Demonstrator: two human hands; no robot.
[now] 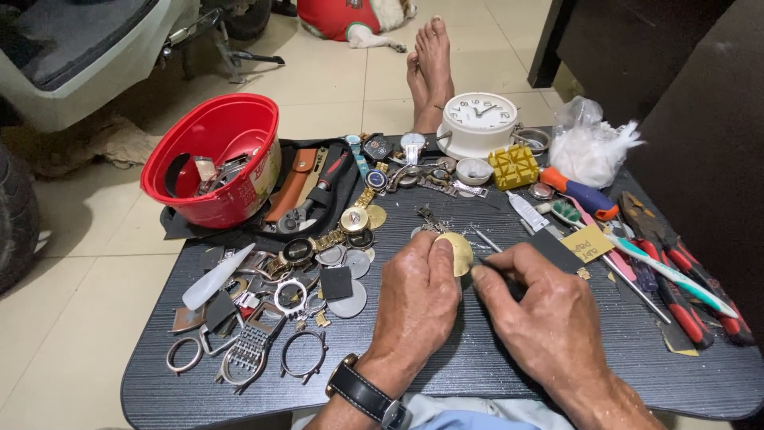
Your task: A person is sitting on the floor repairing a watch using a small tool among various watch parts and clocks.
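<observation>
Gold watch back [455, 252], a thin round metal disc, is being pinned against the dark tabletop [477, 366] under the fingertips of the left hand [415, 296], near the tabletop's middle. Right hand [541, 314] is being kept closed narrowly around a slim dark tool [495, 279], its tip being brought to the disc's right edge.

Handling, as judged: disc is light, stiff, smooth and likely slippery; easily scratched or bent. Best taken at the rim, or pressed flat from above as is being done.

Room: open tabletop is being left only toward the near edge, beneath the wrists. Left side is being crowded by loose watch cases [290, 296] and bezel rings [303, 353]; behind, a watch pile [374, 179], a white clock [478, 121] and a red bowl [213, 155]. On the right, pliers with red handles [683, 275] and a toothbrush [672, 275] are lying close to the far-right edge. Small parts are being scattered just beside the disc.
</observation>
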